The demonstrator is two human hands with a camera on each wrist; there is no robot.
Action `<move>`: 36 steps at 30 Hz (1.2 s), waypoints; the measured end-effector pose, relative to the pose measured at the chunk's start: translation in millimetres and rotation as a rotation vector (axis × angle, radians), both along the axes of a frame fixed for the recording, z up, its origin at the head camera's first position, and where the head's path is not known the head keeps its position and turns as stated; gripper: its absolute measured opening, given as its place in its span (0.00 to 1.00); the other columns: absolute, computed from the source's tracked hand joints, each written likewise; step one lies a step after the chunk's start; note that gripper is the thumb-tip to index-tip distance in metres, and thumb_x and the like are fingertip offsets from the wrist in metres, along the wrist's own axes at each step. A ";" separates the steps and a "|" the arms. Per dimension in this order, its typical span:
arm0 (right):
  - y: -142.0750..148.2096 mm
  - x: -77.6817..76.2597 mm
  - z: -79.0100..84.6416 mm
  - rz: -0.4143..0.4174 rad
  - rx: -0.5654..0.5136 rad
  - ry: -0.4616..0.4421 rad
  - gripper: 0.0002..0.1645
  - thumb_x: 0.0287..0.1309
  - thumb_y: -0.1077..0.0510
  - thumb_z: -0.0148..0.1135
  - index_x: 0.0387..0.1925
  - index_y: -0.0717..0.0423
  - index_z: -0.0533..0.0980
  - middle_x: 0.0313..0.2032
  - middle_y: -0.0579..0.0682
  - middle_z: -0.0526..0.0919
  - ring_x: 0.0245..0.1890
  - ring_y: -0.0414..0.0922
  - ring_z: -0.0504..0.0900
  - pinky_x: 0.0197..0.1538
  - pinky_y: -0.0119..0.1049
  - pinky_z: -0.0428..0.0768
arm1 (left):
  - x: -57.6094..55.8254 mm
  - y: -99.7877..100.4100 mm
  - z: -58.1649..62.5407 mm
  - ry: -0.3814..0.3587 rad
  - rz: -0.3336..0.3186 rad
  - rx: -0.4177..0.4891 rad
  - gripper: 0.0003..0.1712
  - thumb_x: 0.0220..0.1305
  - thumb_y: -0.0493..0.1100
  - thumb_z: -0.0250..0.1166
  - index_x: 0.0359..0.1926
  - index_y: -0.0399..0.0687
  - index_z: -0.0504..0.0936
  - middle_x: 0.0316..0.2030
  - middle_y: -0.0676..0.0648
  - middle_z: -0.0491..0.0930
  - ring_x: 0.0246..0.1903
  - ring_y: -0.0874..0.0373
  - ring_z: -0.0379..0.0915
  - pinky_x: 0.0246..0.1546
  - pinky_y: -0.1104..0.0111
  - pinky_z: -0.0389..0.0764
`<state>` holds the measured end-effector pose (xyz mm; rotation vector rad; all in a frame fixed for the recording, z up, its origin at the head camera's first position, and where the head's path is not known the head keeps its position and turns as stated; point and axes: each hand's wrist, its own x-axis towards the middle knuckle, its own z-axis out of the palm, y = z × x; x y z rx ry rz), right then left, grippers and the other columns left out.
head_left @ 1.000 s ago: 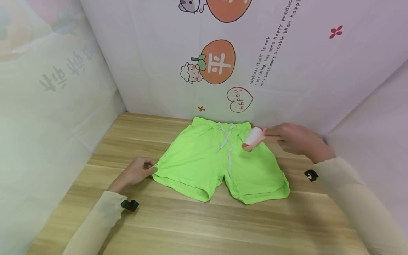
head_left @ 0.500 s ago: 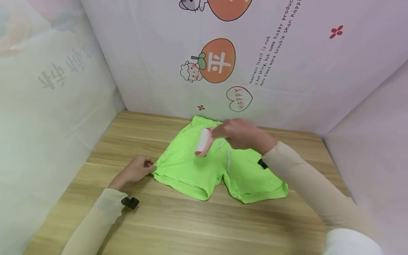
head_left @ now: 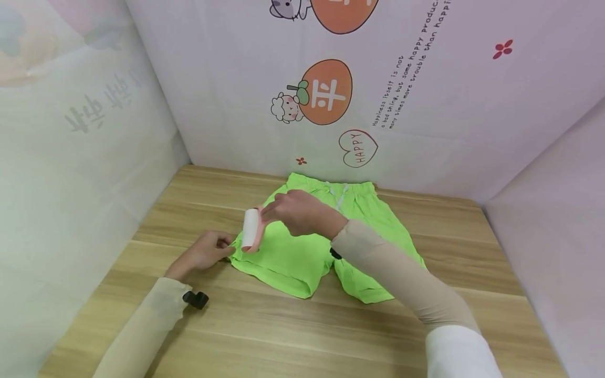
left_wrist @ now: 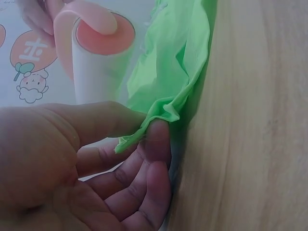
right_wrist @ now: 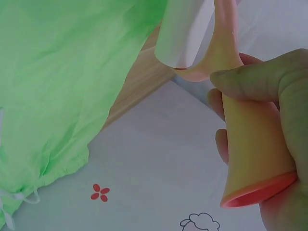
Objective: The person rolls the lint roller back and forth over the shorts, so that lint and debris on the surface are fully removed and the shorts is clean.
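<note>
Bright green shorts [head_left: 288,257] lie spread on the wooden table, waistband toward the back wall, with a white drawstring [head_left: 339,198]. My left hand [head_left: 203,251] pinches the outer edge of the left leg's hem; in the left wrist view the cloth [left_wrist: 161,111] sits between thumb and fingertips. My right hand [head_left: 302,212] grips the pink handle [right_wrist: 255,144] of a lint roller [head_left: 251,230]. Its white roll [right_wrist: 185,33] is over the shorts' left leg, close to my left hand. Whether the roll touches the cloth I cannot tell. My right forearm hides part of the right leg.
A printed white sheet [head_left: 416,152] stands as a wall behind the table [head_left: 264,325], with more sheets at left [head_left: 94,173] and right [head_left: 557,210]. A black wrist mount [head_left: 196,300] sits on the left sleeve.
My right hand has carried the lint roller leftward across the shorts, from the right leg to the left leg's outer side. My left hand stays at the hem.
</note>
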<state>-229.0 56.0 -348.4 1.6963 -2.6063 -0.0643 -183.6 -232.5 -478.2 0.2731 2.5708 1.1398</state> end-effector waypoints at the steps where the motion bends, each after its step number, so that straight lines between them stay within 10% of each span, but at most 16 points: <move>1: -2.7 0.3 -3.2 0.006 0.000 0.008 0.38 0.54 0.78 0.62 0.58 0.40 0.86 0.54 0.38 0.90 0.41 0.47 0.83 0.37 0.40 0.82 | -0.4 0.2 -0.6 -0.001 0.003 0.000 0.13 0.74 0.39 0.64 0.52 0.35 0.86 0.41 0.42 0.86 0.40 0.56 0.79 0.36 0.69 0.80; 16: -5.8 5.4 -49.9 0.011 -0.021 -0.001 0.38 0.58 0.75 0.61 0.62 0.38 0.84 0.60 0.37 0.87 0.36 0.44 0.77 0.33 0.34 0.75 | -0.9 -0.5 -4.5 0.004 -0.009 -0.022 0.08 0.72 0.39 0.65 0.43 0.37 0.85 0.36 0.44 0.85 0.36 0.57 0.77 0.35 0.69 0.78; 36: 55.6 11.5 -47.8 0.032 -0.130 -0.150 0.48 0.46 0.87 0.51 0.55 0.39 0.88 0.56 0.41 0.89 0.33 0.43 0.81 0.29 0.29 0.67 | 1.4 -2.4 -0.8 -0.017 -0.003 -0.004 0.13 0.75 0.41 0.63 0.51 0.36 0.84 0.41 0.43 0.84 0.39 0.55 0.76 0.36 0.68 0.78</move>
